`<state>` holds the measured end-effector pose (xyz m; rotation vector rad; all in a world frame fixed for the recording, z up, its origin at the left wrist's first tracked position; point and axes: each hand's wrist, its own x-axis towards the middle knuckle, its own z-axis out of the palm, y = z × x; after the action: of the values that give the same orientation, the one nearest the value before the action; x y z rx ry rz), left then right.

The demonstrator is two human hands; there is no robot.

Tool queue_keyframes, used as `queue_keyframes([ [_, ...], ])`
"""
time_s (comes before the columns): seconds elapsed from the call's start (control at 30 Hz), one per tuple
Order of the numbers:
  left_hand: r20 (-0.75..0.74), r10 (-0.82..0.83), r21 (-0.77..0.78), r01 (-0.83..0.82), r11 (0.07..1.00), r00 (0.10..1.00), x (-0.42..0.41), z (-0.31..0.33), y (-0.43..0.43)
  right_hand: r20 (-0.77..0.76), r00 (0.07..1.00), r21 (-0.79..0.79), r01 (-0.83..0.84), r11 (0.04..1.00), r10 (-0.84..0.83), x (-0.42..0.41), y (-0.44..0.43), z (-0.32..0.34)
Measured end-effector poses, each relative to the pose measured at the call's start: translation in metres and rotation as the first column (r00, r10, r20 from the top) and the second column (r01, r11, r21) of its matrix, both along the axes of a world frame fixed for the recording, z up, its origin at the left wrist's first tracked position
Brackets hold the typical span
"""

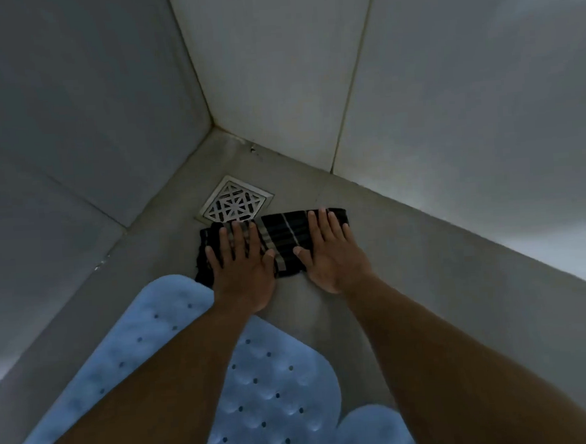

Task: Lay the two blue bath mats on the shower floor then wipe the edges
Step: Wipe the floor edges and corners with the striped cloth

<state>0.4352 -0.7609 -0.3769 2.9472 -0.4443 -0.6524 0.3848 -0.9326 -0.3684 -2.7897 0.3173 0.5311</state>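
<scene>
A dark striped cloth lies flat on the grey shower floor, just in front of the drain. My left hand presses palm-down on its left half, fingers spread. Over the cloth's right end my right hand lies flat in the same way. One blue bath mat with small holes lies on the floor under my forearms, its rounded end touching the cloth's near left corner. A second blue mat shows at the bottom edge, beside the first.
A square metal drain grate sits in the floor close to the corner, its near edge tucked under the cloth. Grey tiled walls meet at the corner behind it. Bare floor runs along the right wall.
</scene>
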Motion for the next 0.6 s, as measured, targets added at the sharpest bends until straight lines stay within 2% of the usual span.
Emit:
queue_keyframes([
  [0.13,0.015,0.171,-0.026,-0.170,0.985,0.985,-0.021,-0.004,-0.026,-0.040,0.983,-0.030,-0.179,0.983,0.178,0.015,-0.032,0.002],
  [0.3,0.009,0.364,-0.017,-0.363,0.931,0.932,-0.037,0.001,-0.051,-0.056,0.940,-0.153,-0.340,0.928,0.336,0.033,-0.042,0.003],
  [0.43,-0.038,0.445,-0.017,-0.446,0.895,0.895,-0.040,0.006,-0.062,-0.110,0.911,-0.057,-0.405,0.913,0.397,0.042,-0.052,0.007],
  [0.6,-0.097,0.451,-0.011,-0.454,0.891,0.887,-0.039,0.010,-0.060,-0.077,0.923,0.037,-0.374,0.927,0.376,0.048,-0.056,0.003],
])
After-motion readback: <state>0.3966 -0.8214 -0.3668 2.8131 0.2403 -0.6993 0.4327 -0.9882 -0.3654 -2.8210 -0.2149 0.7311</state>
